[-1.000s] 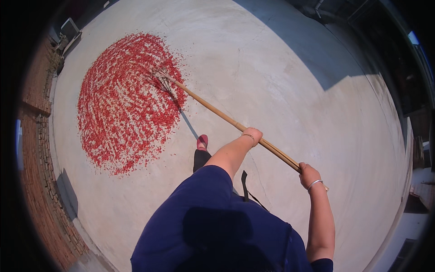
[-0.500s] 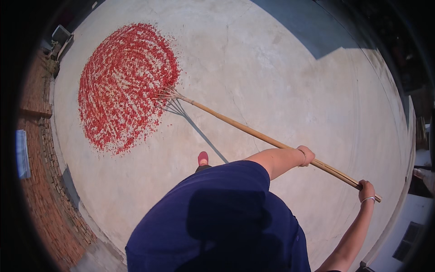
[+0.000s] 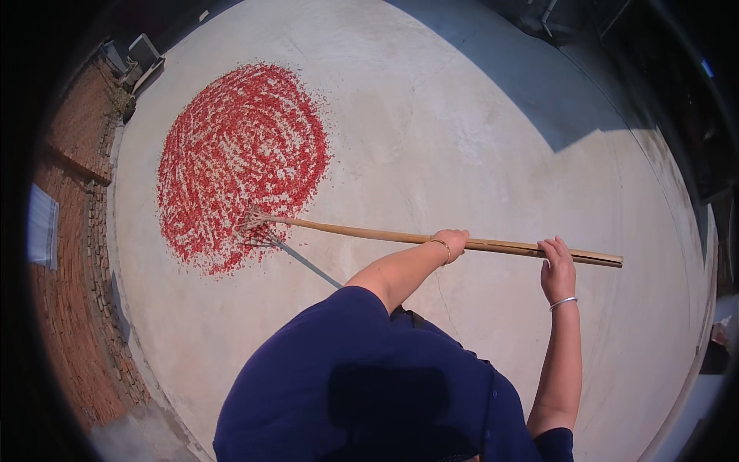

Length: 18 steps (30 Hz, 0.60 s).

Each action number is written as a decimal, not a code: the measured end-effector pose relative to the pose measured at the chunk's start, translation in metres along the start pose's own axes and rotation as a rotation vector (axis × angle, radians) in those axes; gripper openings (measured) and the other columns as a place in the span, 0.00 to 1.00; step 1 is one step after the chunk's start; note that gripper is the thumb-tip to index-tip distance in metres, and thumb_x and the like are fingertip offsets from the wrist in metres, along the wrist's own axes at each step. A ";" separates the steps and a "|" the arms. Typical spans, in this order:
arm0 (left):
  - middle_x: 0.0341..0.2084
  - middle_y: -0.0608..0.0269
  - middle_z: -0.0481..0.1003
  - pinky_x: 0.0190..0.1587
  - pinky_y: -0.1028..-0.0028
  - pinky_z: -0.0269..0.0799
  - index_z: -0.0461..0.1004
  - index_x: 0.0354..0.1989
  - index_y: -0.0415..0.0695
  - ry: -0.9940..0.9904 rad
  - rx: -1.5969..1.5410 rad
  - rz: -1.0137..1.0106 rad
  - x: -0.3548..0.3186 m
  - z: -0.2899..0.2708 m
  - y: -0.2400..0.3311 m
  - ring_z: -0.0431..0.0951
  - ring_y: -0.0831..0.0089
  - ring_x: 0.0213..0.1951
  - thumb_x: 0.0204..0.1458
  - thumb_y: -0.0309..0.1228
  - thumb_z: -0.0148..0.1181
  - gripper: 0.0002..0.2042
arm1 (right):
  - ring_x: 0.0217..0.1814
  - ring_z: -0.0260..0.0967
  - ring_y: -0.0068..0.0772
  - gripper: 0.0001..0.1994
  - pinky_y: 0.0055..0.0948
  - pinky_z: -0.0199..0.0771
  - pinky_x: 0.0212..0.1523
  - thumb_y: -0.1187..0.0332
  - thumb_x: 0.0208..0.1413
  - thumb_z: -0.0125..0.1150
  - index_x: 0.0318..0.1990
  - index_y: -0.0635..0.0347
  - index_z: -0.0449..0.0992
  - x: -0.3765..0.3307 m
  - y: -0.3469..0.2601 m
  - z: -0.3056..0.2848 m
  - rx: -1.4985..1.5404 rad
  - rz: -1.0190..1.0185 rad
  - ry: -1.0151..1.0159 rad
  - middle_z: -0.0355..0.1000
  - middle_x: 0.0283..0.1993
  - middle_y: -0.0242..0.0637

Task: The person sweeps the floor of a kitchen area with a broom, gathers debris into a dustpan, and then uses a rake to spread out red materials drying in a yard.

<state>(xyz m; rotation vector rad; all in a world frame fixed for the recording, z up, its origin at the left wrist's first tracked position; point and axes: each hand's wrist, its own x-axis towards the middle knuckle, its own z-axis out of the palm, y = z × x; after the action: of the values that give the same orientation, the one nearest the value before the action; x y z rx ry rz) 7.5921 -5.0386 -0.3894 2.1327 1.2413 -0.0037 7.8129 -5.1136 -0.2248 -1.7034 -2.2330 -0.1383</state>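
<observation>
A long-handled bamboo rake [image 3: 350, 230] lies across the view, its splayed tines resting in the lower right part of a round spread of small red pieces [image 3: 254, 146]. Those pieces look like dried chillies but are too small to name surely. My left hand [image 3: 453, 242], with a bracelet on its wrist, is closed round the middle of the handle. Nearer the handle's split end, my right hand [image 3: 558, 271] holds it loosely, its fingers lying over the pole. Beneath the rake, its shadow falls on the concrete.
Pale concrete ground [image 3: 462, 177] surrounds the spread. A brick wall or edging [image 3: 85, 308] runs down the left, with a whitish panel [image 3: 42, 227] against it. Assorted objects [image 3: 142, 61] stand at the far left. A large shadow [image 3: 531, 92] covers the far right.
The rake head has been drawn nearer and to the left through the red pieces. Its handle has swung to nearly level, and both hands have moved leftward; the right one has risen and loosened.
</observation>
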 end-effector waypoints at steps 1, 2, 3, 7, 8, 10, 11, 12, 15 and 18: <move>0.33 0.51 0.73 0.41 0.63 0.69 0.65 0.35 0.39 0.035 0.006 -0.010 0.007 -0.015 -0.014 0.73 0.56 0.38 0.48 0.32 0.56 0.11 | 0.50 0.65 0.42 0.14 0.33 0.67 0.47 0.82 0.43 0.50 0.39 0.58 0.72 0.011 -0.021 0.013 0.244 0.170 -0.059 0.71 0.39 0.38; 0.32 0.51 0.73 0.41 0.63 0.69 0.65 0.35 0.39 0.077 0.009 -0.018 0.017 -0.030 -0.022 0.73 0.56 0.38 0.47 0.32 0.56 0.12 | 0.44 0.69 0.40 0.13 0.30 0.69 0.44 0.77 0.46 0.53 0.42 0.58 0.72 0.012 -0.018 0.047 0.426 0.274 -0.152 0.72 0.38 0.39; 0.32 0.51 0.73 0.40 0.63 0.69 0.65 0.35 0.39 0.094 0.009 -0.020 0.030 -0.042 -0.032 0.73 0.56 0.38 0.47 0.32 0.56 0.12 | 0.39 0.71 0.34 0.15 0.27 0.69 0.43 0.70 0.49 0.56 0.46 0.62 0.71 0.018 -0.026 0.079 0.633 0.476 -0.334 0.73 0.38 0.43; 0.32 0.51 0.73 0.39 0.62 0.70 0.65 0.35 0.40 0.120 0.003 -0.050 0.071 -0.077 -0.072 0.74 0.55 0.37 0.46 0.34 0.57 0.13 | 0.52 0.62 0.36 0.27 0.34 0.62 0.52 0.62 0.53 0.56 0.57 0.64 0.54 0.097 -0.028 0.185 1.529 0.918 -0.272 0.61 0.53 0.42; 0.32 0.51 0.73 0.39 0.62 0.70 0.65 0.36 0.41 0.107 -0.024 -0.052 0.087 -0.081 -0.073 0.74 0.56 0.37 0.46 0.34 0.57 0.12 | 0.53 0.61 0.38 0.24 0.36 0.60 0.54 0.62 0.54 0.55 0.54 0.64 0.57 0.128 -0.016 0.199 1.742 0.935 -0.119 0.60 0.55 0.42; 0.32 0.51 0.73 0.39 0.61 0.69 0.66 0.36 0.41 0.160 -0.064 -0.063 0.123 -0.101 -0.089 0.74 0.56 0.37 0.46 0.33 0.56 0.12 | 0.49 0.64 0.36 0.13 0.38 0.63 0.52 0.66 0.55 0.52 0.44 0.62 0.64 0.194 -0.011 0.216 1.971 1.129 0.101 0.66 0.44 0.39; 0.32 0.52 0.73 0.39 0.61 0.69 0.66 0.37 0.42 0.220 -0.076 -0.065 0.143 -0.114 -0.102 0.74 0.56 0.37 0.46 0.33 0.56 0.12 | 0.45 0.65 0.35 0.09 0.38 0.65 0.50 0.68 0.54 0.52 0.40 0.62 0.66 0.226 -0.005 0.223 1.954 1.051 0.094 0.67 0.39 0.38; 0.33 0.52 0.73 0.39 0.61 0.69 0.66 0.37 0.42 0.263 -0.090 -0.078 0.156 -0.127 -0.116 0.74 0.56 0.38 0.47 0.33 0.55 0.11 | 0.42 0.67 0.34 0.06 0.37 0.66 0.49 0.70 0.53 0.52 0.35 0.62 0.68 0.253 -0.003 0.230 1.940 0.994 0.079 0.68 0.34 0.37; 0.34 0.53 0.73 0.40 0.61 0.69 0.67 0.37 0.43 0.065 -0.134 -0.200 0.175 -0.196 -0.166 0.74 0.57 0.39 0.46 0.31 0.55 0.11 | 0.37 0.67 0.33 0.04 0.35 0.68 0.45 0.73 0.51 0.51 0.28 0.62 0.70 0.336 -0.002 0.229 1.890 0.887 0.040 0.69 0.29 0.37; 0.35 0.53 0.73 0.41 0.62 0.69 0.68 0.39 0.44 0.053 -0.116 -0.391 0.197 -0.209 -0.235 0.74 0.57 0.40 0.46 0.30 0.54 0.11 | 0.37 0.68 0.33 0.04 0.33 0.69 0.44 0.73 0.50 0.52 0.27 0.63 0.70 0.409 0.014 0.237 1.846 0.810 -0.027 0.69 0.30 0.37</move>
<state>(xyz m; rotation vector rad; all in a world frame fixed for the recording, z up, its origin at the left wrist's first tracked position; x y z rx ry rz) 7.4535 -4.6956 -0.4149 1.7736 1.6303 -0.0434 7.6845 -4.6689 -0.3211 -1.0817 -0.5997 1.5177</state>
